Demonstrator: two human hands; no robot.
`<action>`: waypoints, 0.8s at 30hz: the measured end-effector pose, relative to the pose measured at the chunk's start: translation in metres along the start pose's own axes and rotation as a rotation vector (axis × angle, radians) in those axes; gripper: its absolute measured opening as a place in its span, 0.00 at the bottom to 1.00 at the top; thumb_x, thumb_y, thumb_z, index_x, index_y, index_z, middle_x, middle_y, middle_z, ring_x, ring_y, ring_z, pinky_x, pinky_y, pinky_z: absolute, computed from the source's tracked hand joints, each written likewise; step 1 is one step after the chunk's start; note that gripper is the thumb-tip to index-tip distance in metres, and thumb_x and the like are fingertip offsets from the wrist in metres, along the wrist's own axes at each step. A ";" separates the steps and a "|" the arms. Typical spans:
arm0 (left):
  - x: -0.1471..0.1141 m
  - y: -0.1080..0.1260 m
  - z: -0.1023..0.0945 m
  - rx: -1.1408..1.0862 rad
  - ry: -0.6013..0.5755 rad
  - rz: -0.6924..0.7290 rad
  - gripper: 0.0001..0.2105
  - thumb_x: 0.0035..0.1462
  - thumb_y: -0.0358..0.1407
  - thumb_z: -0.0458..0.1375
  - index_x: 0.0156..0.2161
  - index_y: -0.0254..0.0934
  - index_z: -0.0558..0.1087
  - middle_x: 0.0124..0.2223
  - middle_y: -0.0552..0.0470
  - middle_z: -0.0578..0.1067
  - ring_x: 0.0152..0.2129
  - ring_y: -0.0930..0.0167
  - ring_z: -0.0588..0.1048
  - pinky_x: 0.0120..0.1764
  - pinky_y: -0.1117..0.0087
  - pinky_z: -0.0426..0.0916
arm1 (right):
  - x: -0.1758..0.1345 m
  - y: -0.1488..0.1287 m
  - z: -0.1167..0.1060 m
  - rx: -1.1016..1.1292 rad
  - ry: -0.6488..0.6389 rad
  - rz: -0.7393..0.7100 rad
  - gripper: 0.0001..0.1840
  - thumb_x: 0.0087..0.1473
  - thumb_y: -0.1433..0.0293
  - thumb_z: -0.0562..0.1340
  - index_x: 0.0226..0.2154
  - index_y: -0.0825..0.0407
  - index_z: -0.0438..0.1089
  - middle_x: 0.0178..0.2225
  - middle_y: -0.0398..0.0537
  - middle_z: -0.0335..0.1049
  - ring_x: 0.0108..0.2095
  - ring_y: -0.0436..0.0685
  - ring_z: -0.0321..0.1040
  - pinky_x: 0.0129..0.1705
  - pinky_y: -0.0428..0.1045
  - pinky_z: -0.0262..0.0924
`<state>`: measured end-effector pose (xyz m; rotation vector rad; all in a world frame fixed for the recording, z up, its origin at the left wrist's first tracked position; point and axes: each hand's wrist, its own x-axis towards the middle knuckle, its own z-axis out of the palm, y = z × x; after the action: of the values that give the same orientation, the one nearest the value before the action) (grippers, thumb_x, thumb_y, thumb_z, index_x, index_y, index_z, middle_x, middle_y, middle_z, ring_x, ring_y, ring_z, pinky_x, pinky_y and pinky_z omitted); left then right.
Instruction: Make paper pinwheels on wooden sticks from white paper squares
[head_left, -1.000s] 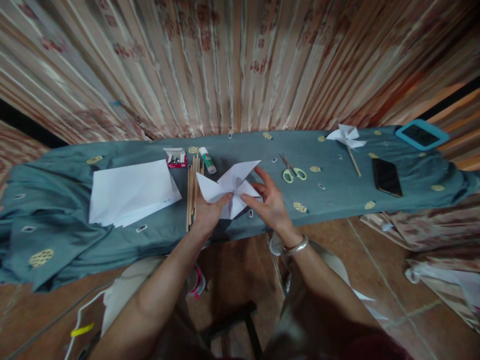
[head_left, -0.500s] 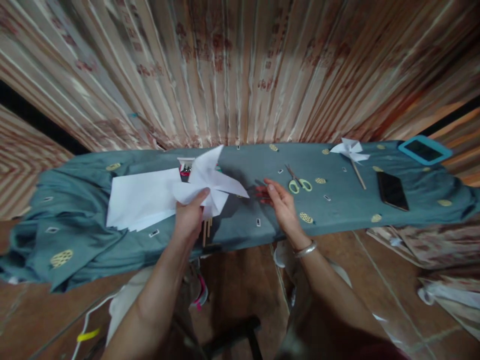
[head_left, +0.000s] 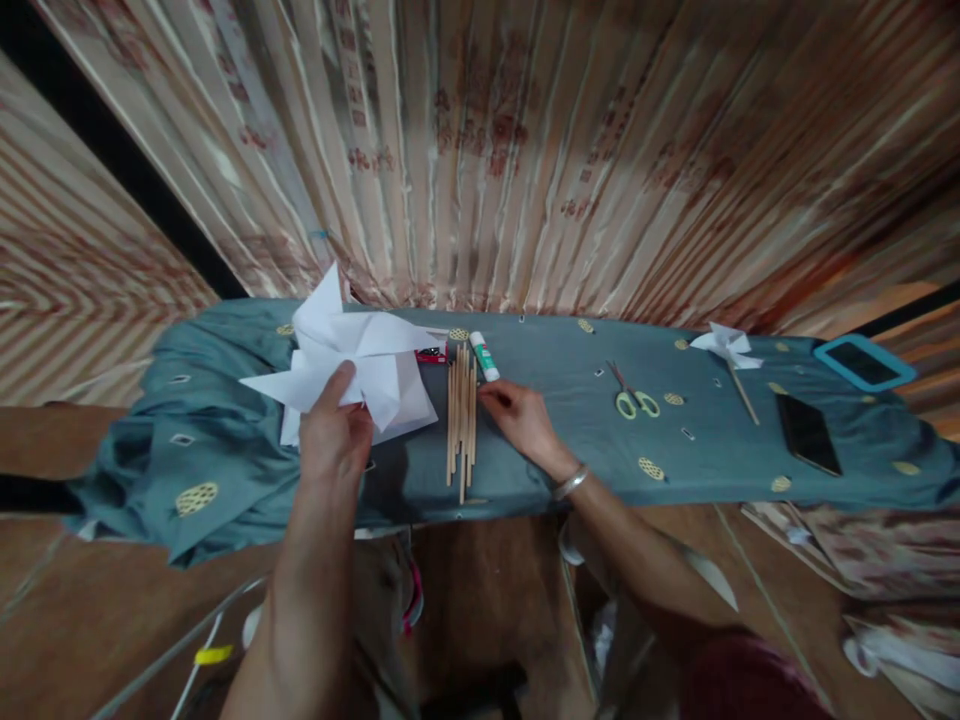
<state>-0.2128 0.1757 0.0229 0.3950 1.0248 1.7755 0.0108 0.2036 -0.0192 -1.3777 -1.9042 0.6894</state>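
Observation:
My left hand [head_left: 335, 425] pinches a white paper pinwheel [head_left: 352, 345] near its middle, thumb on top, above a stack of white paper [head_left: 412, 395]. Beside it, several thin wooden sticks [head_left: 460, 420] lie in a bundle on the cloth. At the bundle's right edge, my right hand [head_left: 523, 420] has its thumb and fingers curled together on a wooden stick. A glue stick [head_left: 484, 357] lies just above these fingers. Behind the pinwheel's right tip sits a small red box [head_left: 433, 353], partly covered.
Scissors with light green handles [head_left: 636, 402] lie right of my right hand. Farther right are a finished pinwheel on a stick [head_left: 727, 345], a black phone [head_left: 808, 432] and a blue-framed device [head_left: 864, 362]. A green-grey cloth [head_left: 555, 470] covers the narrow table before a curtain [head_left: 480, 150].
My left hand has carried the pinwheel left over the paper stack, uncovering the sticks and glue stick. My right hand has moved left to the sticks, its fingers closing. The view has shifted.

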 end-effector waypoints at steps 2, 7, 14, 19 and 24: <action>-0.002 -0.001 0.003 -0.065 0.105 0.100 0.16 0.44 0.28 0.64 0.41 0.40 0.74 0.43 0.54 0.80 0.51 0.67 0.73 0.49 0.68 0.72 | 0.026 -0.012 0.003 -0.148 -0.034 -0.076 0.12 0.57 0.71 0.57 0.37 0.48 0.76 0.38 0.46 0.78 0.39 0.58 0.74 0.43 0.50 0.63; -0.008 0.001 0.010 -0.110 0.137 0.051 0.16 0.44 0.26 0.64 0.41 0.40 0.75 0.43 0.54 0.80 0.51 0.65 0.74 0.50 0.67 0.72 | 0.071 -0.018 -0.010 -0.378 -0.061 -0.100 0.13 0.58 0.73 0.56 0.38 0.52 0.76 0.36 0.51 0.78 0.39 0.59 0.73 0.43 0.51 0.62; -0.010 -0.004 0.016 -0.115 0.105 0.083 0.15 0.40 0.27 0.66 0.37 0.39 0.75 0.39 0.53 0.81 0.48 0.63 0.76 0.49 0.64 0.74 | 0.039 0.008 -0.011 -0.522 -0.101 -0.180 0.12 0.52 0.77 0.60 0.37 0.52 0.77 0.57 0.57 0.65 0.57 0.65 0.60 0.58 0.61 0.54; -0.017 -0.007 0.025 -0.130 0.110 0.054 0.15 0.41 0.24 0.65 0.38 0.36 0.75 0.42 0.50 0.81 0.48 0.63 0.76 0.50 0.64 0.73 | 0.032 0.022 0.011 -0.430 -0.021 -0.152 0.08 0.53 0.72 0.62 0.37 0.53 0.76 0.64 0.58 0.54 0.65 0.68 0.46 0.61 0.66 0.47; -0.021 -0.009 0.036 -0.123 0.163 0.013 0.16 0.43 0.23 0.64 0.40 0.35 0.76 0.41 0.51 0.81 0.47 0.64 0.76 0.50 0.65 0.73 | 0.035 0.025 0.017 -0.275 0.056 -0.089 0.06 0.52 0.73 0.62 0.31 0.52 0.76 0.60 0.56 0.60 0.64 0.64 0.50 0.62 0.64 0.47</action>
<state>-0.1740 0.1751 0.0405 0.1830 1.0205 1.8952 0.0052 0.2440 -0.0413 -1.4495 -2.0589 0.3512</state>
